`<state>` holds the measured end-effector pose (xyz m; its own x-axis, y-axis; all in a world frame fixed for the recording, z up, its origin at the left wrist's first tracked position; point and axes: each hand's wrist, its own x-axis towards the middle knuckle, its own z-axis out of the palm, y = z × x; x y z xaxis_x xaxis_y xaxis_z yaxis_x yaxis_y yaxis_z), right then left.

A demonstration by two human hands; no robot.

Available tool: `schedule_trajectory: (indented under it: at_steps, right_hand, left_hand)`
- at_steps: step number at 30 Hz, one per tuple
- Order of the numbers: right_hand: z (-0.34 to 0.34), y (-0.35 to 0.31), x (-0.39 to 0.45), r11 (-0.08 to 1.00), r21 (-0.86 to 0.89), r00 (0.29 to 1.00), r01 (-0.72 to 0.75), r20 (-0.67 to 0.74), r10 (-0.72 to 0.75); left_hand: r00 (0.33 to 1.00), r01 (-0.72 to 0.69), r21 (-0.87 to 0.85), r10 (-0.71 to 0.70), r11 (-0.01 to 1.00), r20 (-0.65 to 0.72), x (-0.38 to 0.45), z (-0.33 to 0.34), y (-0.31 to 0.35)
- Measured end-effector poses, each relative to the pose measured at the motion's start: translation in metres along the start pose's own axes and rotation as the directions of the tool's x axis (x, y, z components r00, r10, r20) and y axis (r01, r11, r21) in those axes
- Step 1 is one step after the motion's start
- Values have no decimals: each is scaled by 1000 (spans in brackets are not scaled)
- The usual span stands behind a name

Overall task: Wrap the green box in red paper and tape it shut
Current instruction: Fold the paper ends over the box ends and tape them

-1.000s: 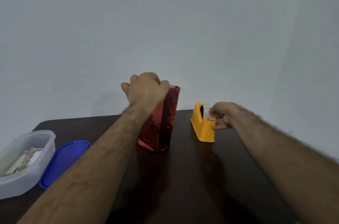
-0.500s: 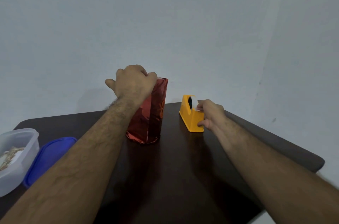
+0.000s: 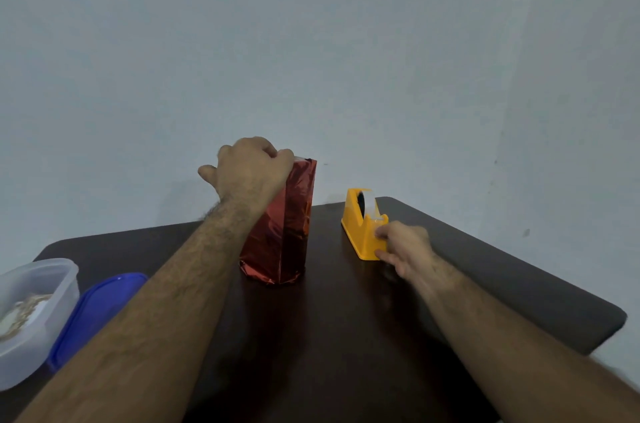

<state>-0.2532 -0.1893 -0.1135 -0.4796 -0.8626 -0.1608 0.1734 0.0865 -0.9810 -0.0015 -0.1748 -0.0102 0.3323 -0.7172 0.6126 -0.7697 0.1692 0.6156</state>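
A box wrapped in shiny red paper [image 3: 284, 232] stands upright in the middle of the dark table [image 3: 346, 336]; no green shows through the wrap. My left hand [image 3: 251, 173] presses down on its top, fingers curled over the folded paper. To the right stands a yellow tape dispenser [image 3: 362, 225] with clear tape on its roll. My right hand [image 3: 403, 247] is at the dispenser's near end, thumb and fingers pinched at the cutter edge; whether a strip of tape is between them cannot be made out.
At the left edge sits a clear plastic container [image 3: 34, 311] with something pale inside, and its blue lid [image 3: 97, 308] lies beside it. The table's right edge [image 3: 554, 294] runs diagonally close behind my right arm. A bare grey wall stands behind the table.
My right hand has slid from the dispenser's top down and toward me to its near end. The left hand stays on the wrapped box. The view has shifted right.
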Motion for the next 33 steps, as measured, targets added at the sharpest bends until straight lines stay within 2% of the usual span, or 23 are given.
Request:
schedule_trajectory:
  at_steps: [2,4,7,9,11,13,16,19,24,27,33]
  right_hand:
    - [-1,4,4,998,-59,1000,-24,-7,24]
    - [-2,12,1,978,-206,998,-38,-47,29]
    - [-1,17,-14,943,-332,995,-10,-95,-22]
    - [6,3,-26,939,-331,986,97,-97,-136]
    - [17,-22,-38,920,-271,951,284,-45,-307]
    - [31,-53,-50,869,-157,883,469,67,-465]
    - [59,-107,-59,806,-47,790,590,236,-565]
    - [88,-146,-54,812,-78,764,578,403,-505]
    - [122,-156,-52,802,-211,759,559,520,-393]
    - [130,-152,-57,800,-305,787,516,538,-303]
    - [127,-156,-70,831,-402,861,384,482,-164]
  left_hand:
    - [1000,4,-8,-4,1000,2,0,-1,0]
    - [1000,11,-10,-11,1000,8,0,-1,-1]
    - [1000,13,-26,-13,1000,16,1,1,-1]
    - [1000,18,-47,-17,999,18,1,1,-3]
    - [1000,6,-78,-6,997,11,3,0,-4]
    - [999,21,-144,-15,989,45,4,-1,-9]
    - [987,85,-353,-29,932,160,11,1,-30]
    - [979,85,-460,12,884,204,17,1,-47]
    - [974,78,-464,31,883,223,19,-3,-48]
    - [977,73,-447,25,891,210,18,-3,-45]
    - [980,84,-414,0,907,198,15,-5,-40]
